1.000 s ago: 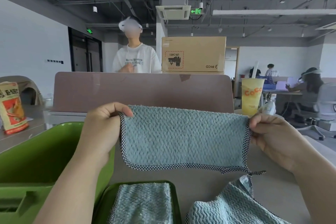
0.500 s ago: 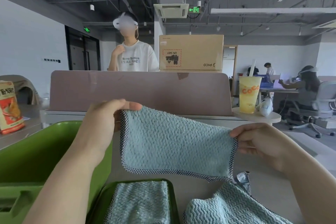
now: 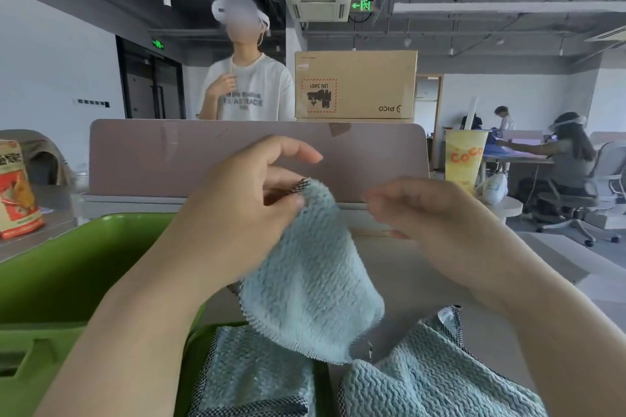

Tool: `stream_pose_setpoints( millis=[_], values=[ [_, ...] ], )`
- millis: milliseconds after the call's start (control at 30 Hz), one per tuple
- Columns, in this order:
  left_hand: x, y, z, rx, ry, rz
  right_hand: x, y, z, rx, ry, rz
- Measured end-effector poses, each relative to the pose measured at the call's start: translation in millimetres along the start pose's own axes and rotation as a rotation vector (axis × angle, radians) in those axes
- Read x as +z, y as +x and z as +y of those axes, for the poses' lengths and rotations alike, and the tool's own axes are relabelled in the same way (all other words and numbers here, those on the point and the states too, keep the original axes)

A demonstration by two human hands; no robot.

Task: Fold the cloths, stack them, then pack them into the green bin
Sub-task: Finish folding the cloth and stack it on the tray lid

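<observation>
Cloth (image 3: pixel 311 281) of pale blue terry with a black-and-white checked hem hangs doubled over in mid-air above the counter (image 3: pixel 413 291), in front of us. Our left hand (image 3: pixel 244 206) carries it by its top corner: thumb and fingers are pinched on the hem there, so that grip is clamped on the cloth, with the forefinger lifted clear above. Our right hand (image 3: pixel 430 213) sits just beside the cloth's upper edge. It is blurred, its fingers loosely curled, and a sliver of background shows between them and the fabric, so that grip is slack and carries nothing we can see.

Below the hanging cloth lies a folded cloth (image 3: pixel 257 379) of the same kind on a dark green tray (image 3: pixel 198 359). To its right a third cloth (image 3: pixel 440 386) lies rumpled on the counter, one hemmed corner standing up. The green bin (image 3: pixel 67 264) stands to the left, just beside the tray, and what we see of its inside holds no cloth.

Behind our hands a mauve partition (image 3: pixel 203 152) closes off the counter. A cardboard box (image 3: pixel 355 85) printed "PICO" sits at its top edge, and beside the box stands a person (image 3: pixel 247 91) in a white T-shirt and a headset. A yellow "CoCo" cup (image 3: pixel 464 156) stands to the right. An orange snack bag (image 3: pixel 17 189) stands at the far left. Well off to the right a seated person (image 3: pixel 569 152) works at another desk.
</observation>
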State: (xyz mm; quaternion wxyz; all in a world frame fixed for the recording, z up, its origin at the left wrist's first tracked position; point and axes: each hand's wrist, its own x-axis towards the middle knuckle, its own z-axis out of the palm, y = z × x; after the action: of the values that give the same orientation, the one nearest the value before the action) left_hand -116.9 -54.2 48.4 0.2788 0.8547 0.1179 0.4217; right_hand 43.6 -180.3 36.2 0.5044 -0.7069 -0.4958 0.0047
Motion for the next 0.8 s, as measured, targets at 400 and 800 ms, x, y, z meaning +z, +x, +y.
stream_pose_setpoints(
  millis=[400,800],
  values=[
    [-7.2,-3.2,15.2,0.140,-0.169,0.127,23.9,-18.3,-27.5,-0.210,0.207,0.009],
    [-7.2,-3.5,12.5,0.057,-0.133,-0.029,24.5,-23.6,-33.9,-0.262,0.182,0.142]
  ],
)
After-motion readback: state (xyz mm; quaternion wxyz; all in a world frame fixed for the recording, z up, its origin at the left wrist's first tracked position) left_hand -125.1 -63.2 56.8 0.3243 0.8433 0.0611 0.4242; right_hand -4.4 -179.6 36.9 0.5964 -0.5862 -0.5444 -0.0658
